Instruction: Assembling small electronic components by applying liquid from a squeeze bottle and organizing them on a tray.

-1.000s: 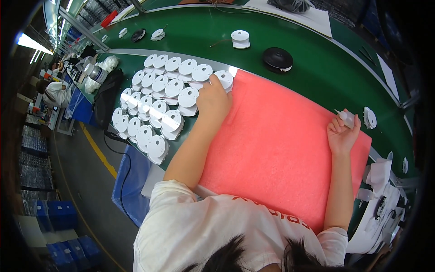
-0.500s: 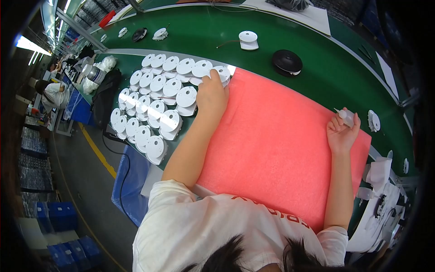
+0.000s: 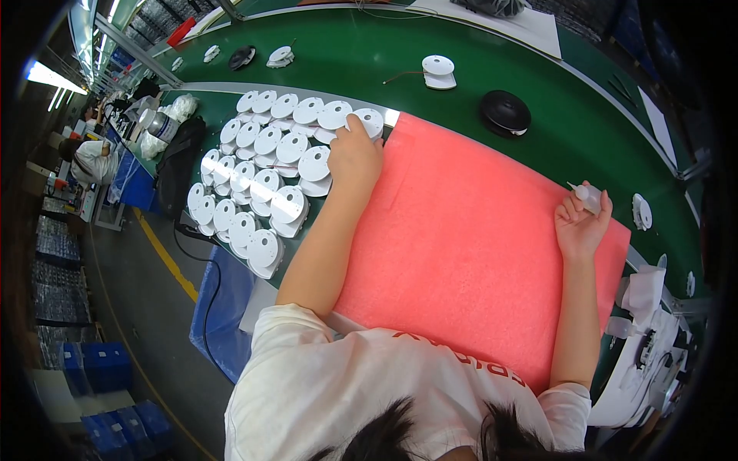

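Observation:
My left hand [image 3: 356, 157] is closed at the right end of the far row of white round parts. Its fingers are on the end white round part [image 3: 370, 121], partly covering it. Several more white parts, each a disc over a flat-edged base, stand in tight slanting rows to the left, such as one white disc [image 3: 288, 204]. On the right, my right hand [image 3: 582, 227] holds a small translucent dropper bottle [image 3: 590, 197] with a thin tip pointing up and left. That hand is above the right edge of a pink foam sheet [image 3: 461, 246].
Beyond the sheet runs a green conveyor belt [image 3: 346, 58] carrying a white part with a red wire [image 3: 439, 71], a black round unit [image 3: 505, 113] and further white parts. A blue-lined bin [image 3: 223, 323] stands below left. White papers and cables [image 3: 649, 369] lie at right.
My left hand and the far row of white parts have shifted slightly left. Items on the green belt have moved right. My right hand stays put with the bottle.

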Motion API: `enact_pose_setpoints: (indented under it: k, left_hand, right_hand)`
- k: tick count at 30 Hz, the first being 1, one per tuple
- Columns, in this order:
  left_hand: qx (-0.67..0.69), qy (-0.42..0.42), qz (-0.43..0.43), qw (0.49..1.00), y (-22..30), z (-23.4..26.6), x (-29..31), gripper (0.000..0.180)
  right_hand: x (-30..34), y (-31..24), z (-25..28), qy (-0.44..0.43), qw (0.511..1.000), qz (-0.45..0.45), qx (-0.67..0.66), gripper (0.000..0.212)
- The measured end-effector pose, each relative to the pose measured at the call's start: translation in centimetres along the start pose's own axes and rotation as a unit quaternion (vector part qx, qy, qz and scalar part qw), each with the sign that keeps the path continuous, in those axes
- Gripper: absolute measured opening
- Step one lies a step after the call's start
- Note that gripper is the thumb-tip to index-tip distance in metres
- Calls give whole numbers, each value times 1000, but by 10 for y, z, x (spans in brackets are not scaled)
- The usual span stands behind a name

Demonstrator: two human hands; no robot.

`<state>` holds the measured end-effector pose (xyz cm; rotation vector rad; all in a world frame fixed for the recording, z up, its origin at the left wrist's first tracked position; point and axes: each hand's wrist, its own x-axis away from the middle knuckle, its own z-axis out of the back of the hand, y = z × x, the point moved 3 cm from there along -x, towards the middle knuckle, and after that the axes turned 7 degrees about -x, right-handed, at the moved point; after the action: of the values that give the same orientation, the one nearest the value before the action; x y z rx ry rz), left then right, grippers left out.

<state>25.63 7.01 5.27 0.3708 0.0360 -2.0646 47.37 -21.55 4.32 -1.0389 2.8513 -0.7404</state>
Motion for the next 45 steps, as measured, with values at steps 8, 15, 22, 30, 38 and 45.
enact_pose_setpoints:
  k: [8,15,22,30,38,45]
  left_hand:
    - [-14,-18,19,1000,-1,-2,-2,52]
    - [17,-9,15,1000,0,7,1,50]
    - [46,116,-171,977,35,19,8,43]
    - [667,-391,96,627,148,-54,-65,39]
    - [838,-242,308,381,210,-90,-90,48]
    - [879,-214,221,363,197,-97,-111,50]
  right_hand:
    - [-1,0,2,1,1000,0,-1,32]
    - [1,2,1,-4,1000,-5,-2,32]
    - [1,-2,1,10,1000,-4,-1,33]
    - [1,-1,2,21,1000,3,-2,33]
    - [0,-2,9,48,999,5,-16,32]
    - [-5,-4,11,15,1000,-7,-14,32]
